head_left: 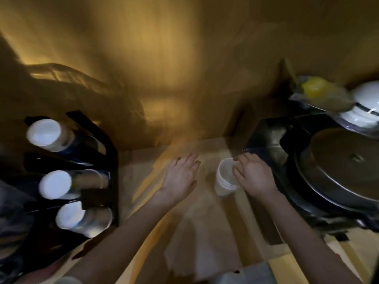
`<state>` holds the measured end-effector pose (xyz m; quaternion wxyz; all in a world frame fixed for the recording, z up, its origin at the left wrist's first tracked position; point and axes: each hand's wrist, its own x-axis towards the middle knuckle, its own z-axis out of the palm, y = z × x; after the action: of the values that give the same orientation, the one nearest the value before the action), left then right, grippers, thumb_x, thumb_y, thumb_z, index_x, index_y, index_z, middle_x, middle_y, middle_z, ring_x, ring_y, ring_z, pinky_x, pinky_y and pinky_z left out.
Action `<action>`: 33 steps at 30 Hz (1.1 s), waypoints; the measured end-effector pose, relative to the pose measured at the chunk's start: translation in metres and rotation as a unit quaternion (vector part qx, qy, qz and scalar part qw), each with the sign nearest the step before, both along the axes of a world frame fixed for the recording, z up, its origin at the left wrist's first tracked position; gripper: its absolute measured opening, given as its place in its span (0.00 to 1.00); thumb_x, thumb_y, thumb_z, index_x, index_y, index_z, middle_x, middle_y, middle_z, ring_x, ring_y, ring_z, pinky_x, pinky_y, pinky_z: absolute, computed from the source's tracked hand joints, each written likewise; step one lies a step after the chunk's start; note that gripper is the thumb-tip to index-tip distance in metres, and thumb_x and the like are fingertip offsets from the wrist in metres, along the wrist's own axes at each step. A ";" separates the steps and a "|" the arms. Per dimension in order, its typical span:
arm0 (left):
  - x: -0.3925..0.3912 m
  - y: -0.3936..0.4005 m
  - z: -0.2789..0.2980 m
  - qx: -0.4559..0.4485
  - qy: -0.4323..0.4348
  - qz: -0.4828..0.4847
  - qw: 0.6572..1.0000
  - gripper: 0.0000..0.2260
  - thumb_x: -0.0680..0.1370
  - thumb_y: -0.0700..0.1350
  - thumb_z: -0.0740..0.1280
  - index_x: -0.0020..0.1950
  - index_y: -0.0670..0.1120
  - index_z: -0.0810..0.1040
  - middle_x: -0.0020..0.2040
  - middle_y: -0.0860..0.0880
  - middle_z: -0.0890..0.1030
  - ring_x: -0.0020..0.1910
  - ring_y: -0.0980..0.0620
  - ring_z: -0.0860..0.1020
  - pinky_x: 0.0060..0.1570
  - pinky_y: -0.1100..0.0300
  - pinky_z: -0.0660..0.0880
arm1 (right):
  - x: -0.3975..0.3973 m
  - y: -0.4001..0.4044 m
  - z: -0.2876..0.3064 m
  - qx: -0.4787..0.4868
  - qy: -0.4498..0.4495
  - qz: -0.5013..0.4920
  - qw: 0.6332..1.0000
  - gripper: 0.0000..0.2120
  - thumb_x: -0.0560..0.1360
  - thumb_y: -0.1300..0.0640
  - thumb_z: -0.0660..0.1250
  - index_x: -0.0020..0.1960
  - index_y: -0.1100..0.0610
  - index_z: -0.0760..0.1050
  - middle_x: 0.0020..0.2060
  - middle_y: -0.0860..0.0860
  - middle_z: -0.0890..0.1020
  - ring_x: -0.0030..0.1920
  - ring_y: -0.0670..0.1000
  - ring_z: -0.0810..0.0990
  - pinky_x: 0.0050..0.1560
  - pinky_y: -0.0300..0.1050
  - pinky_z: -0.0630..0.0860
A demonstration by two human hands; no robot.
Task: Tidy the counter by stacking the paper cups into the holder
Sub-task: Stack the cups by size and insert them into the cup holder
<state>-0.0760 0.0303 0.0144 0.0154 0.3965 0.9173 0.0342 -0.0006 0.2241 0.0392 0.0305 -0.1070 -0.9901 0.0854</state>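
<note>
Right hand (253, 177) clasped around stacked paper cups (224, 178), fingers over rim (frame blurred). Left hand (180, 177) flat, released, just beside cups; holder (111, 158) well apart leftward.

left hand (180, 177): bare, no sleeve | right hand (253, 177): bare, no sleeve

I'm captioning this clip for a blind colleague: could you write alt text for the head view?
A person's right hand grips a short stack of white paper cups on a wooden counter, while the open left hand hovers beside it. A black cup holder with three cup stacks stands at left; a metal pot lid sits at right.
</note>
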 end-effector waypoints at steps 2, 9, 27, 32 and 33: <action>0.005 0.019 -0.013 -0.023 -0.066 0.019 0.997 0.29 0.74 0.49 0.64 0.72 0.45 0.59 0.77 0.45 0.56 0.76 0.47 0.53 0.72 0.51 0.55 | 0.010 0.012 -0.017 -0.025 -0.042 -0.047 0.998 0.19 0.76 0.51 0.59 0.64 0.59 0.68 0.60 0.58 0.75 0.60 0.59 0.73 0.56 0.51 0.71; 0.017 0.066 -0.033 0.095 -0.413 0.135 0.895 0.29 0.73 0.43 0.68 0.72 0.43 0.62 0.70 0.42 0.69 0.67 0.43 0.69 0.61 0.58 0.67 | 0.018 0.024 -0.052 -0.302 -0.066 -0.175 0.935 0.18 0.75 0.51 0.62 0.58 0.63 0.72 0.57 0.62 0.77 0.57 0.61 0.76 0.57 0.54 0.74; 0.010 0.022 0.012 0.453 -0.813 0.268 0.251 0.33 0.73 0.65 0.57 0.69 0.43 0.63 0.58 0.34 0.77 0.47 0.32 0.82 0.37 0.47 0.82 | 0.001 -0.010 -0.009 -0.470 0.125 -0.009 0.874 0.14 0.75 0.61 0.65 0.59 0.50 0.73 0.53 0.47 0.76 0.49 0.44 0.77 0.49 0.35 0.76; 0.012 -0.010 0.023 0.492 -0.766 0.267 0.316 0.32 0.68 0.62 0.64 0.67 0.46 0.70 0.58 0.39 0.79 0.52 0.38 0.80 0.39 0.49 0.82 | -0.001 -0.035 0.001 -0.489 0.105 0.080 0.862 0.16 0.70 0.51 0.64 0.58 0.45 0.72 0.52 0.41 0.77 0.48 0.41 0.77 0.46 0.31 0.75; 0.012 -0.016 0.025 0.506 -0.741 0.271 0.350 0.31 0.68 0.61 0.65 0.67 0.47 0.70 0.58 0.41 0.79 0.52 0.41 0.81 0.38 0.50 0.82 | -0.003 -0.040 0.004 -0.512 0.101 0.081 0.849 0.14 0.69 0.49 0.64 0.55 0.44 0.73 0.50 0.41 0.78 0.47 0.40 0.77 0.45 0.30 0.74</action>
<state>-0.0636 0.0140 0.0393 0.4749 -0.1273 0.3995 0.7737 -0.0040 0.1842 0.0435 0.0645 -0.0179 -0.8024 0.5931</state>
